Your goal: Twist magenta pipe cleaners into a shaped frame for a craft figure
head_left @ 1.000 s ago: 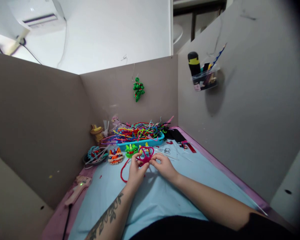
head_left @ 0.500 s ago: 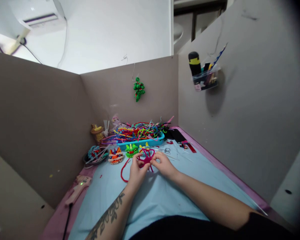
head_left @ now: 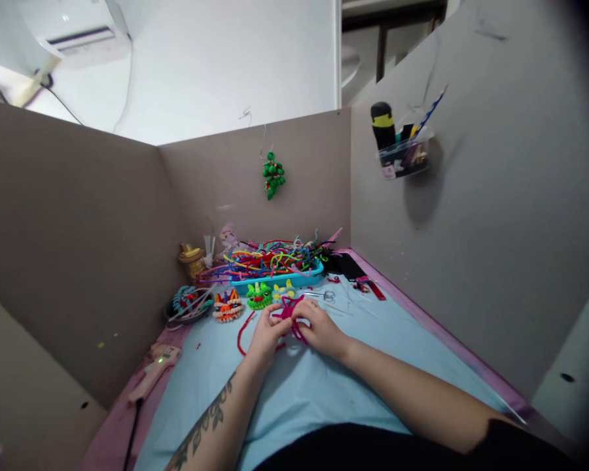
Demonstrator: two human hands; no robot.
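A magenta pipe-cleaner piece [head_left: 291, 305] with several looped and projecting strands is held between my two hands, above the blue cloth. My left hand [head_left: 266, 330] pinches its left side with thumb and fingers. On the other side my right hand [head_left: 320, 327] has its fingers closed on the strands, partly covering them. Beneath and left of my left hand, a red pipe cleaner [head_left: 240, 335] lies curved on the cloth. Just beyond the hands sit a green pipe-cleaner figure [head_left: 260, 296], a blue-and-yellow one [head_left: 284, 291] and an orange-and-white one [head_left: 228, 306].
A blue tray [head_left: 248, 285] heaped with colourful pipe cleaners stands at the back. Scissors [head_left: 328, 296] lie right of the figures. A dark bowl [head_left: 196, 316] and a pink glue gun [head_left: 154, 373] are at left. Grey panels [head_left: 255, 216] enclose the table.
The magenta piece has turned and its loops look flatter. My right hand has shifted its hold and curled more over the piece; my left hand has moved slightly left.
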